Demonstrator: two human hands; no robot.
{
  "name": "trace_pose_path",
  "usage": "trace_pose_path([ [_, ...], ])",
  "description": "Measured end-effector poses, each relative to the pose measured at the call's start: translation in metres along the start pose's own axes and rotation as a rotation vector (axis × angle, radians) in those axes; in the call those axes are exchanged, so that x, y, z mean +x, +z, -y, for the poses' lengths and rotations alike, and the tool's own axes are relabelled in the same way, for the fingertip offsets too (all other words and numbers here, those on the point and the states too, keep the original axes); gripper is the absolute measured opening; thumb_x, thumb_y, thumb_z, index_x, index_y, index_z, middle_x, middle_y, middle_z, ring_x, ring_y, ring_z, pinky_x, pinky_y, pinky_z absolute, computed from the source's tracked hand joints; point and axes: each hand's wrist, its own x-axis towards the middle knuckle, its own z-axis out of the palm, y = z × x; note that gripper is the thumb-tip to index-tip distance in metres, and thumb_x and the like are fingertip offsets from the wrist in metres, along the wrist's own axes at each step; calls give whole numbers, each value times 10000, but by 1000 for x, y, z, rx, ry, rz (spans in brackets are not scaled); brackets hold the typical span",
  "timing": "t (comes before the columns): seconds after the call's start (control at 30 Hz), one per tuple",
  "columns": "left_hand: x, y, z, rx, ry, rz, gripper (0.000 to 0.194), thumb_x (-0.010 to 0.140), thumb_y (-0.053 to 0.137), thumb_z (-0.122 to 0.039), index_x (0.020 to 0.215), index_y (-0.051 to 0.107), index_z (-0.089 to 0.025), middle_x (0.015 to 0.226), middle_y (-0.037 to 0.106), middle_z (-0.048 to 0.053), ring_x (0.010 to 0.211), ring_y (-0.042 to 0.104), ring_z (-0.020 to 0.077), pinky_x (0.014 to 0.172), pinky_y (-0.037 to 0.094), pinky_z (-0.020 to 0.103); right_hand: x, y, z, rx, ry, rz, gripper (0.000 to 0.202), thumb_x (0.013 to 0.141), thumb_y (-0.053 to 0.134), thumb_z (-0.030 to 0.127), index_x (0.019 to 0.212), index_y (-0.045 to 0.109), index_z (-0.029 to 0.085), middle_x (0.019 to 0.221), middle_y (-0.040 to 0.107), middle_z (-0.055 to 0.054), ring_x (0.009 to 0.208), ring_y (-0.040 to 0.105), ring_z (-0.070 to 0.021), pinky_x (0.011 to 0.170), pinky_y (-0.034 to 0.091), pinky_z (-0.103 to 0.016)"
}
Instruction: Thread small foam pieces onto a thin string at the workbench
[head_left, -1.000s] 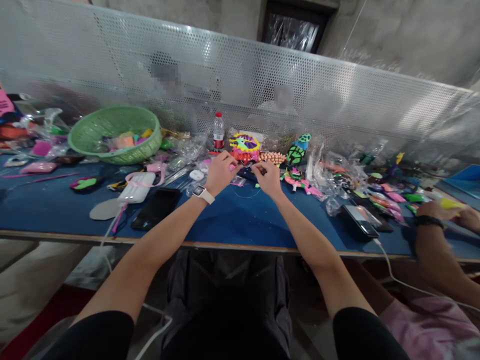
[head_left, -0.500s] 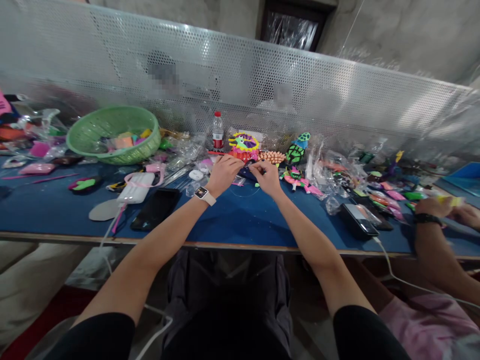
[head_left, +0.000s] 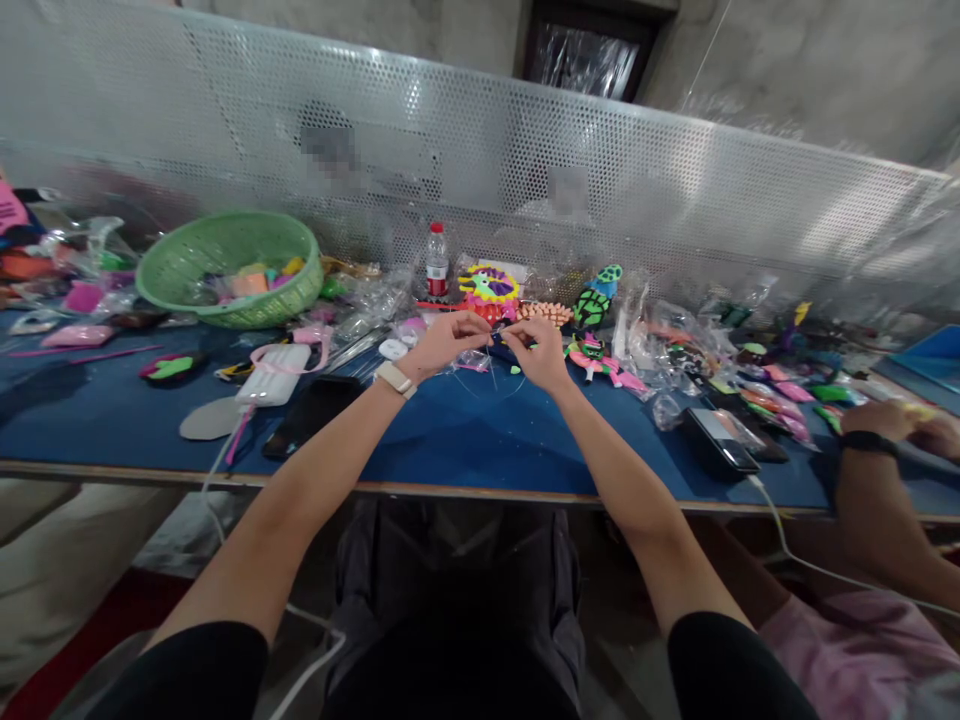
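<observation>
My left hand (head_left: 448, 340), with a pale watch strap on its wrist, is closed in a pinch above the blue table. A thin clear strand (head_left: 493, 374) hangs from its fingertips and curves in loose loops over the tabletop. Close beside it, the fingertips of my right hand (head_left: 541, 352) are pinched together; what they hold is too small to make out. A dark navy piece lies just behind the fingertips, partly hidden. Beyond the hands stand a yellow, purple and red clay figure (head_left: 487, 288), a tan spiky piece (head_left: 546, 314) and a green-and-black figure (head_left: 594, 300).
A green basket (head_left: 225, 315) of clay packs stands at left, near a white power bank (head_left: 276, 378) and black phone (head_left: 311, 415). A red-capped bottle (head_left: 436, 262) stands against the perforated panel (head_left: 480, 130). At right are a black device (head_left: 718, 440) and a co-worker's hands (head_left: 885, 422).
My left hand has turned at the wrist and dropped slightly, so the watch face no longer shows. The strand now hangs visibly below the fingertips. My right hand has shifted slightly right.
</observation>
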Motion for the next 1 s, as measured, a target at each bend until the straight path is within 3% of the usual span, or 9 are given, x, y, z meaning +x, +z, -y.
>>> trace_pose_path([
  [0.17,-3,3,-5,392,203,-85,152,1003,781,-292,1112,773,-186,994,843,85,921,789,206,891,616,360,0,3,-1,44,50,-1,240,1045,719,407,903,827,246,763,693,-26,737,622,-206,755,507,-377],
  [0.3,-7,6,0,790,337,-107,163,1057,757,-365,1110,775,-213,1064,837,83,988,777,240,955,573,401,0,3,-3,-11,41,34,226,1045,724,384,895,823,247,736,676,-22,756,626,-217,779,502,-385],
  [0.4,-9,6,2,898,381,-95,205,1088,713,-405,1076,768,-207,1056,826,98,1021,770,251,948,548,392,0,2,-4,-58,28,35,261,1065,694,402,900,820,245,744,694,-31,771,629,-230,823,506,-411],
  [0.57,-7,8,-2,692,296,-145,281,1098,686,-423,932,749,-205,921,800,68,912,741,218,865,533,358,0,0,-6,-123,-4,10,318,1090,642,468,943,828,257,751,715,-36,793,629,-243,885,511,-443],
  [0.67,-3,9,-3,370,116,-128,298,1051,734,-418,844,722,-204,813,762,45,760,686,178,751,525,331,-1,-2,-7,-144,-34,10,309,1092,639,458,948,826,259,758,724,-37,806,632,-248,915,501,-459],
  [0.8,1,7,0,-31,-158,-9,366,1025,735,-419,735,677,-203,709,715,53,654,634,154,648,515,310,-2,0,-5,-166,-83,22,280,1091,647,422,927,807,262,778,729,-35,838,639,-249,986,477,-481],
  [0.9,1,6,3,34,-180,-63,350,1011,743,-425,743,714,-202,753,753,69,685,665,166,665,536,315,-3,3,-2,-175,-48,-4,277,1080,652,412,902,794,254,760,714,-35,839,643,-246,980,484,-467],
  [1.0,-2,10,2,366,-25,-243,258,1009,755,-422,873,774,-204,885,813,77,805,731,203,782,582,349,-4,8,-1,-128,88,-52,325,1061,641,456,855,776,244,692,666,-24,761,618,-232,862,506,-419],
])
